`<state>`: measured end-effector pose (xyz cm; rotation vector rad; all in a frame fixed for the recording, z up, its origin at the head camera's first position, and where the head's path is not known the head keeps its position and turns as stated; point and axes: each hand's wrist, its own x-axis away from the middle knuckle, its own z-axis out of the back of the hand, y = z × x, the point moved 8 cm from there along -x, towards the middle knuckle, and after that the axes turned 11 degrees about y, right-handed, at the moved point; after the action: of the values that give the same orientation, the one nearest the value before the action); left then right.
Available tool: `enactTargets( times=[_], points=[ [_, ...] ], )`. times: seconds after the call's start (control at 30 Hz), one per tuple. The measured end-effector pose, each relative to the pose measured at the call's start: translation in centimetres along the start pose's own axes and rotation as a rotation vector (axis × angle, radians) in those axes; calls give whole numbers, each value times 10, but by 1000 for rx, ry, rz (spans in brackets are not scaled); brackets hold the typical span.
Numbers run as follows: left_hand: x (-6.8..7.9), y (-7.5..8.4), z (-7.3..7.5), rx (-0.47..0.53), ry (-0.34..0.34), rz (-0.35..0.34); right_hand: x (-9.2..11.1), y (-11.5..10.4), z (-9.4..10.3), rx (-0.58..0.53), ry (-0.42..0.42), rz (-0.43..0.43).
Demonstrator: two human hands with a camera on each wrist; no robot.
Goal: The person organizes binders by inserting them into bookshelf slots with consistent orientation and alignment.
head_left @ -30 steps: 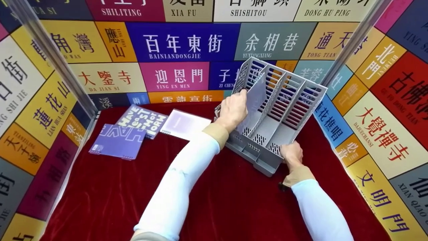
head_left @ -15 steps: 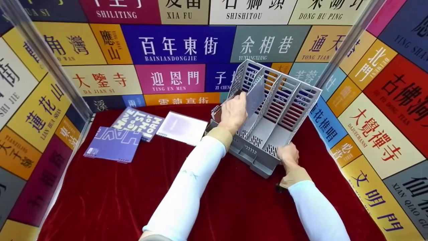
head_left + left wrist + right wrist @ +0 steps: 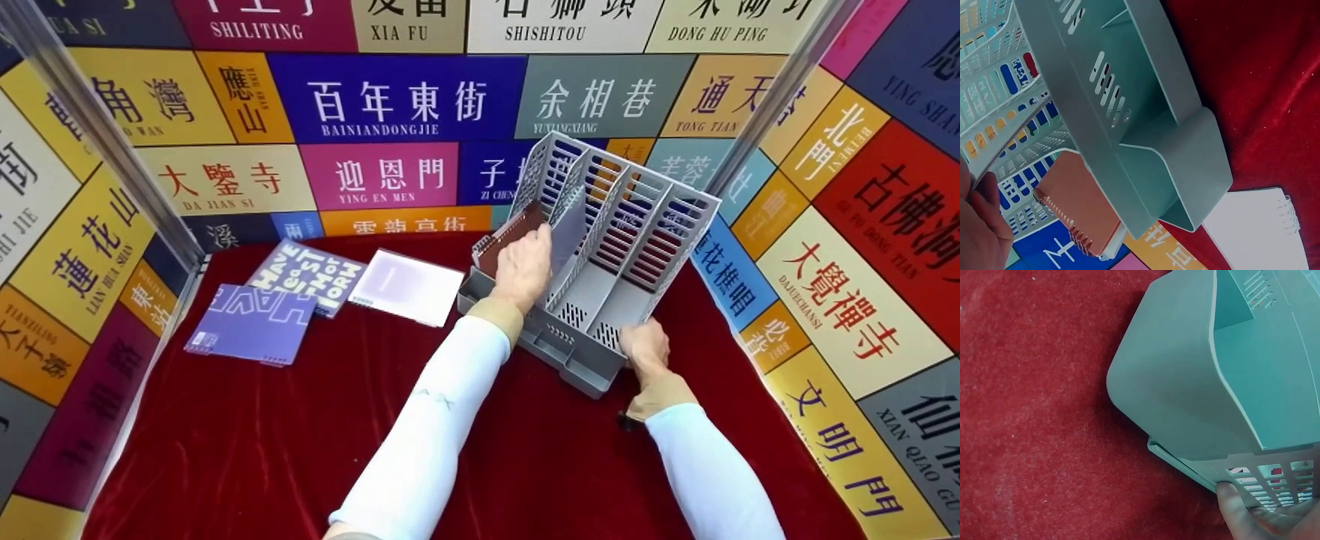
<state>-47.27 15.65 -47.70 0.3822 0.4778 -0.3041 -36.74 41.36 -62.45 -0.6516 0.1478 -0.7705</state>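
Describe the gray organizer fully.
The gray organizer looks like plastic, with slotted walls, dividers and a low front trough. It stands angled on the red cloth. A brown spiral notebook shows at its left end. The right hand grips its near right corner; the left hand pinches a thin sheet-like item within it.

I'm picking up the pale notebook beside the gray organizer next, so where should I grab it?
Probably pinch the near edge of the pale notebook, coming from your own side: it lies flat on the red cloth, and that edge meets bare cloth, while the gray organizer crowds its right end.
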Motion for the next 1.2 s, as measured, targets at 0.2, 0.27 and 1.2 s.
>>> enactTargets(
  times=[0.2,0.27,1.2],
  points=[
    [7,1,-12,-7,-51,-10,-2,1,-1,-6,-8,-4],
    [8,0,-16,3,-76,-2,-1,0,0,-9,-1,1],
    [16,-34,-31,162,-87,274,-4,2,-1,-9,14,4]
  ],
)
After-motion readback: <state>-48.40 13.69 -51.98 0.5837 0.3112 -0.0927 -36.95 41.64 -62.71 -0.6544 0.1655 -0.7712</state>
